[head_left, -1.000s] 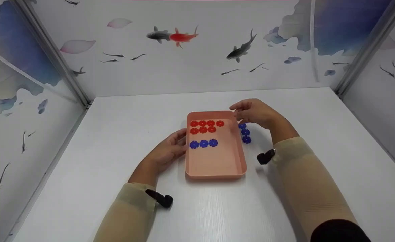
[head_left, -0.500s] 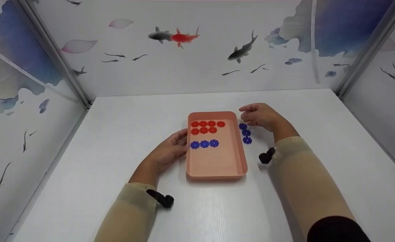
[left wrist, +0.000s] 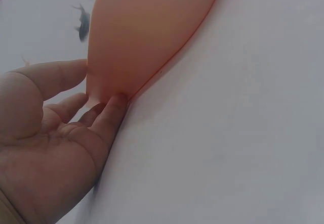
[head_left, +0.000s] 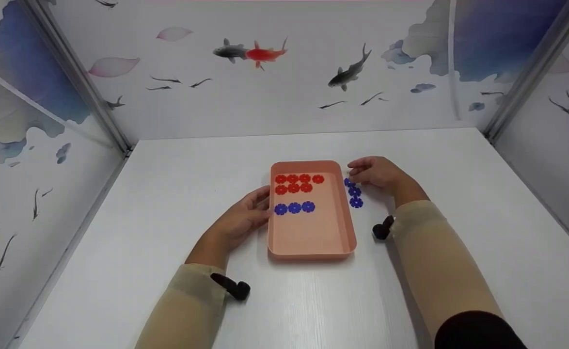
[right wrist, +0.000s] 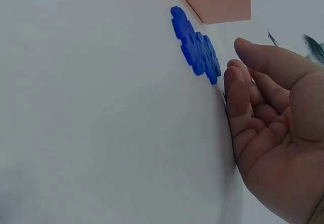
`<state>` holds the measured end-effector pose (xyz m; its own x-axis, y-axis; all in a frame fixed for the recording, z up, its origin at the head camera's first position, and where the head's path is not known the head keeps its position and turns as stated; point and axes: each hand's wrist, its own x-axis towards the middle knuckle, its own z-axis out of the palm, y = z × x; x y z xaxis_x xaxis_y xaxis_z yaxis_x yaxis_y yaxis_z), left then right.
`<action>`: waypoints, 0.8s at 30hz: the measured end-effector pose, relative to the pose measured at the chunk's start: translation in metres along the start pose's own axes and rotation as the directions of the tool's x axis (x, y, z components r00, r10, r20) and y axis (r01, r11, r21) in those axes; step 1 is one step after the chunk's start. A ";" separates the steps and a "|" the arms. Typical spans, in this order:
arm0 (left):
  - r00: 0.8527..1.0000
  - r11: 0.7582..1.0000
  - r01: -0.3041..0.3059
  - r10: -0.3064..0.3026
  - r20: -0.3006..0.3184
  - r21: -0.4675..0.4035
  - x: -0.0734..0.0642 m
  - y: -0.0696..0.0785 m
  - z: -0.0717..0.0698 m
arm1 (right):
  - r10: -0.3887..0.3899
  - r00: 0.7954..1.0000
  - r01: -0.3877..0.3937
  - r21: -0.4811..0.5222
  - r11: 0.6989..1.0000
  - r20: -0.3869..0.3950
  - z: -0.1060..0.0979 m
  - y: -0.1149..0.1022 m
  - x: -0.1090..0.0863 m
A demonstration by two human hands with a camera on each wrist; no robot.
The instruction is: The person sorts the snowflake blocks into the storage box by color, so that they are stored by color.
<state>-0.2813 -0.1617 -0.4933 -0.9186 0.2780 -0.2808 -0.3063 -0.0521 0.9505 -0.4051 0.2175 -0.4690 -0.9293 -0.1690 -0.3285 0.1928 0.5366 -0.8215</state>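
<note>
A pink rectangular tray (head_left: 308, 237) lies on the table, with red flower-shaped plastic pieces (head_left: 292, 187) in two rows at its far end. Below them, blue flower-shaped pieces (head_left: 294, 207) form one row. My left hand (head_left: 241, 218) touches the tray's left side; the left wrist view shows the fingertips against its outer wall (left wrist: 136, 27) and the thumb at its edge. Just right of the tray, blue flower-shaped pieces (head_left: 355, 192) lie in a line on the table. Over the farthest of these is my right hand (head_left: 376, 173), fingers loosely bent and holding nothing; its fingertips are close to the blue pieces (right wrist: 195, 44).
The white tabletop (head_left: 168, 194) surrounds the tray. Behind it stands a white panel (head_left: 284, 106) printed with fish and petals, with more panels at both sides and metal posts (head_left: 71, 72) in the corners.
My right hand has moved away from the tray's far right corner, then down toward the blue pieces beside the tray. The left hand has stayed at the tray's left side.
</note>
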 end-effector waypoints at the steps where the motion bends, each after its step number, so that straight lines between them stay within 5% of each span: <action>1: 1.000 1.000 0.001 -0.001 -0.001 -0.001 0.000 0.000 0.000 | -0.003 1.000 0.003 -0.012 1.000 0.000 0.001 0.000 0.000; 24: 1.000 1.000 0.003 -0.003 -0.011 0.006 -0.001 0.000 0.001 | 0.042 0.997 -0.052 -0.155 0.986 -0.068 0.006 -0.001 0.004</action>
<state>-0.2803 -0.1615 -0.4928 -0.9205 0.2676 -0.2847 -0.3072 -0.0453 0.9506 -0.4067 0.2117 -0.4723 -0.9395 -0.0899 -0.3304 0.1897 0.6666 -0.7209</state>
